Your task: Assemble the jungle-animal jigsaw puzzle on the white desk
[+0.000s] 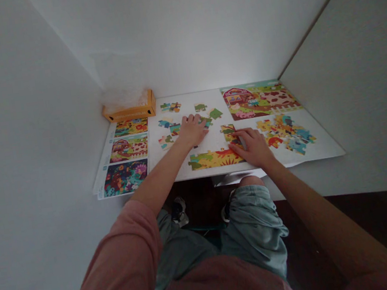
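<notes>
My left hand [193,131] lies over loose jigsaw pieces in the middle of the white board, its fingers apart and pointing away from me. A green and blue piece [175,129] shows at its left side, and another piece [206,121] peeks out by its fingertips. My right hand [254,147] rests with fingers stretched and thumb apart at the right end of a joined yellow jigsaw strip [210,159]. Its fingertips touch a short joined column with a green tree [228,131] above that strip. The hand hides part of this corner.
A finished farm puzzle [262,99] lies at the back right, with a heap of loose pieces [287,132] before it. More pieces [171,107] are scattered behind my left hand. Printed picture sheets [126,177] and an orange box [131,113] are on the left. Walls enclose the board.
</notes>
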Motion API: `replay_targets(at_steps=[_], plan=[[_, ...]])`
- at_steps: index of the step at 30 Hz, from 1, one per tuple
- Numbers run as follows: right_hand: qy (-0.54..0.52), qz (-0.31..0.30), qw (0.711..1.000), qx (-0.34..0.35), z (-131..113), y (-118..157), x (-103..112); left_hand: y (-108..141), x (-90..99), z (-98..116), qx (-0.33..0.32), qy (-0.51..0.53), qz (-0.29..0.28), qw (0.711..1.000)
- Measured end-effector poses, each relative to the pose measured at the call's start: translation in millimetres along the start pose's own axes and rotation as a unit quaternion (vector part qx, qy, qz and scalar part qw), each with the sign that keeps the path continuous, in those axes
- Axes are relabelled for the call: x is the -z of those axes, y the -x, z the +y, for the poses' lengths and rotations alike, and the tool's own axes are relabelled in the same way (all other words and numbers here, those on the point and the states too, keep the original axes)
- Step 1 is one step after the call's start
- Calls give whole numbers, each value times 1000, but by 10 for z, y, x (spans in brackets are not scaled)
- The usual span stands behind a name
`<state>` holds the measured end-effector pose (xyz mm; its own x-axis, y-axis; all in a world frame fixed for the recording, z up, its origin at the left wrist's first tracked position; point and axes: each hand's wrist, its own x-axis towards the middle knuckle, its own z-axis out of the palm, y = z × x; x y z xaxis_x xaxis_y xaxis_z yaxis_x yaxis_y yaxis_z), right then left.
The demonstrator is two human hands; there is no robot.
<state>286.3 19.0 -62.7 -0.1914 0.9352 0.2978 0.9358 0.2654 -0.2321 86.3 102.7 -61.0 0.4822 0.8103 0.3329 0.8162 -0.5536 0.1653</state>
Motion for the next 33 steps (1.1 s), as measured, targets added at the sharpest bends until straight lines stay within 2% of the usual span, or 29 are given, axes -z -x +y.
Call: replay_targets(at_steps=[6, 11, 17, 22, 26, 29, 33], plan=[[17, -4, 1000, 8, -5, -1, 0, 44, -70, 117, 18, -62, -19, 998], [28, -2, 1000, 6, -5, -4, -5, 143, -18, 25, 13, -71, -26, 997], [23, -2, 1000, 9, -20, -6, 10, 194, 89, -60, 56, -76, -38, 995], [19, 1, 1000, 9, -28, -19, 35, -24, 196, -372, 142, -85, -23, 986], [18, 0, 1000, 9, -30, -27, 54, -262, 184, -651, 211, -113, -25, 971], [17, -3, 1000, 8, -18, -36, 57, -386, 99, -730, 215, -114, -29, 970], [16, -8, 1000, 5, 7, -50, 50, -482, -23, -730, 207, -108, -34, 972]])
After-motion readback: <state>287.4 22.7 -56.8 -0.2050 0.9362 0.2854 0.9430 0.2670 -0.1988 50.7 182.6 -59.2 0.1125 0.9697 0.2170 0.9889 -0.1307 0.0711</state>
